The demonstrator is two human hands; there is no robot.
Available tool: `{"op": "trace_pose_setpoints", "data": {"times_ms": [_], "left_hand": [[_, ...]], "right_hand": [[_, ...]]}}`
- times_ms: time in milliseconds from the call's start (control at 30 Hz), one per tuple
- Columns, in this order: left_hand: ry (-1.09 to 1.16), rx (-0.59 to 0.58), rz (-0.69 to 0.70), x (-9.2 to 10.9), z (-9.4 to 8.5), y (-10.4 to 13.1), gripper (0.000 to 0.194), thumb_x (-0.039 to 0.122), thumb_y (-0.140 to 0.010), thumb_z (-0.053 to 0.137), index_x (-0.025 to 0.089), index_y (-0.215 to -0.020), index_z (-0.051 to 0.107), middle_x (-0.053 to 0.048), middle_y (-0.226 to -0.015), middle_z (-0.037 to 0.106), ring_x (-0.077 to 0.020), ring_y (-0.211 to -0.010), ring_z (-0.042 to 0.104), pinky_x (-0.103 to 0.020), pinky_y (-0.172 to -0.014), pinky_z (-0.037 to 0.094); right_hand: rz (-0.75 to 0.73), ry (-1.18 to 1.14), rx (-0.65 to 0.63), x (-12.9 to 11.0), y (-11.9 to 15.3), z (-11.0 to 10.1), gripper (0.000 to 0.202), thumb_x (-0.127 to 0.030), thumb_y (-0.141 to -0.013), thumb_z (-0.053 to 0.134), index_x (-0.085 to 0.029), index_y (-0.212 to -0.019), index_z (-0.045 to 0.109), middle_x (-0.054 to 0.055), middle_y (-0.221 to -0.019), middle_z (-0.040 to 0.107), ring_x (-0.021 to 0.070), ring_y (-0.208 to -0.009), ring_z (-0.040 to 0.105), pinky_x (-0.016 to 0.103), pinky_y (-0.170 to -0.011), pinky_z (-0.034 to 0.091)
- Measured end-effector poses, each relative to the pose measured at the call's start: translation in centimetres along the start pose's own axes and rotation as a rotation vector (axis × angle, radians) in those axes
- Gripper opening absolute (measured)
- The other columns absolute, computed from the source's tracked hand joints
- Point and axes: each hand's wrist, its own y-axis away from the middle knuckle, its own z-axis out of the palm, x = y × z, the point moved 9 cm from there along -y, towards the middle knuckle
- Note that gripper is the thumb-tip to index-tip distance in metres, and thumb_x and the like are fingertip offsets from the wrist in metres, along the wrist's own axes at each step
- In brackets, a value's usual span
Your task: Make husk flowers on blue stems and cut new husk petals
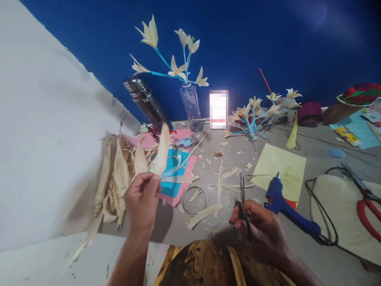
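Observation:
My left hand pinches the lower end of a pale strip of corn husk, which stands upright above my fingers. In my right hand is a small pair of black-handled scissors, its blades pointing up and away from me and nearly together. The husk and the scissors are well apart. Between my hands lie husk offcuts and a thin metal ring. A bundle of dried husks rests to the left of my left hand.
A blue glue gun lies right of my right hand, beside yellow paper and red-handled scissors. Behind stand a dark flask, a clear bottle with husk flowers, a bright screen and more flowers.

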Motion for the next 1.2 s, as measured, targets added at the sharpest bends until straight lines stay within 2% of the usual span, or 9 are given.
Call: {"op": "trace_pose_setpoints", "data": {"times_ms": [133, 300, 500, 667, 767, 833, 933, 1000, 1200], "left_hand": [[0.519, -0.123, -0.25, -1.3, 0.9, 1.0, 0.025, 0.034, -0.072, 0.081, 0.02, -0.075, 0.061, 0.004, -0.066, 0.058, -0.0086, -0.051, 0.047, -0.022, -0.048, 0.036], [0.549, -0.136, -0.38, -3.9, 1.2, 1.9, 0.03, 0.033, -0.067, 0.086, 0.017, -0.07, 0.061, 0.003, -0.065, 0.059, -0.0064, -0.049, 0.047, -0.019, -0.045, 0.036], [0.372, 0.017, -0.263, -5.0, -2.1, -1.0, 0.028, 0.032, -0.063, 0.085, 0.016, -0.07, 0.063, 0.003, -0.06, 0.059, -0.0066, -0.046, 0.046, -0.019, -0.042, 0.034], [0.081, 0.155, -0.152, -4.5, -5.2, -3.6, 0.028, 0.029, -0.068, 0.076, 0.018, -0.092, 0.065, 0.002, -0.075, 0.065, -0.0082, -0.049, 0.047, -0.023, -0.045, 0.036], [-0.363, 0.277, 0.125, -1.2, -6.0, -3.4, 0.034, 0.023, -0.075, 0.071, 0.021, -0.108, 0.066, 0.0, -0.093, 0.068, -0.0118, -0.061, 0.054, -0.029, -0.061, 0.045], [-0.534, 0.177, 0.3, 0.6, -3.7, -2.8, 0.016, 0.023, -0.083, 0.064, 0.02, -0.097, 0.07, -0.002, -0.093, 0.068, -0.0161, -0.073, 0.06, -0.032, -0.074, 0.048], [-0.589, -0.341, 0.386, 0.2, 3.3, -1.6, 0.018, 0.024, -0.091, 0.054, 0.02, -0.092, 0.071, -0.006, -0.095, 0.07, -0.0216, -0.09, 0.065, -0.034, -0.085, 0.05], [-0.696, -0.574, 0.403, -0.8, 6.7, -0.5, 0.022, 0.02, -0.09, 0.051, 0.021, -0.099, 0.071, -0.008, -0.102, 0.07, -0.0238, -0.098, 0.065, -0.036, -0.09, 0.049], [-0.922, -0.654, 0.387, -2.5, 8.9, -0.9, 0.014, 0.019, -0.086, 0.056, 0.021, -0.089, 0.069, -0.01, -0.093, 0.065, -0.0269, -0.092, 0.061, -0.039, -0.087, 0.048]], "right_hand": [[0.025, -0.183, -0.096, -0.4, -0.7, 0.9, 0.044, -0.06, -0.077, 0.07, -0.017, -0.087, 0.071, 0.007, -0.076, 0.074, 0.016, -0.063, 0.063, 0.022, -0.054, 0.049], [0.057, -0.154, -0.096, -1.3, -1.3, 1.2, 0.034, -0.048, -0.073, 0.073, -0.017, -0.087, 0.073, 0.007, -0.075, 0.073, 0.0176, -0.062, 0.063, 0.024, -0.054, 0.049], [-0.196, 0.206, 0.128, -3.2, -1.3, -0.4, 0.015, -0.027, -0.07, 0.072, -0.021, -0.083, 0.076, 0.008, -0.084, 0.076, 0.0212, -0.069, 0.068, 0.027, -0.056, 0.051], [-0.004, 0.206, 0.069, -1.0, -0.8, -0.1, 0.014, -0.03, -0.082, 0.061, -0.021, -0.086, 0.07, 0.004, -0.076, 0.075, 0.0185, -0.057, 0.07, 0.024, -0.049, 0.049], [0.049, 0.21, 0.048, -0.6, -0.4, -0.1, 0.012, -0.031, -0.082, 0.063, -0.021, -0.086, 0.068, 0.004, -0.076, 0.075, 0.0187, -0.056, 0.071, 0.024, -0.048, 0.05], [0.007, 0.238, 0.058, -0.9, -0.4, -0.2, 0.013, -0.03, -0.084, 0.06, -0.021, -0.086, 0.068, 0.004, -0.078, 0.075, 0.0183, -0.056, 0.07, 0.024, -0.049, 0.05], [-0.166, 0.343, 0.078, -2.2, -0.5, -0.1, 0.016, -0.033, -0.084, 0.064, -0.021, -0.09, 0.072, 0.004, -0.072, 0.073, 0.0191, -0.057, 0.068, 0.027, -0.053, 0.051], [-0.276, 0.401, 0.087, -3.0, -0.4, 0.0, 0.022, -0.034, -0.08, 0.07, -0.02, -0.096, 0.074, 0.004, -0.07, 0.071, 0.0201, -0.059, 0.066, 0.029, -0.057, 0.052], [-0.254, 0.449, 0.113, -2.7, -0.1, -0.5, 0.025, -0.031, -0.075, 0.075, -0.019, -0.096, 0.075, 0.006, -0.078, 0.073, 0.0186, -0.058, 0.062, 0.029, -0.055, 0.049]]}}
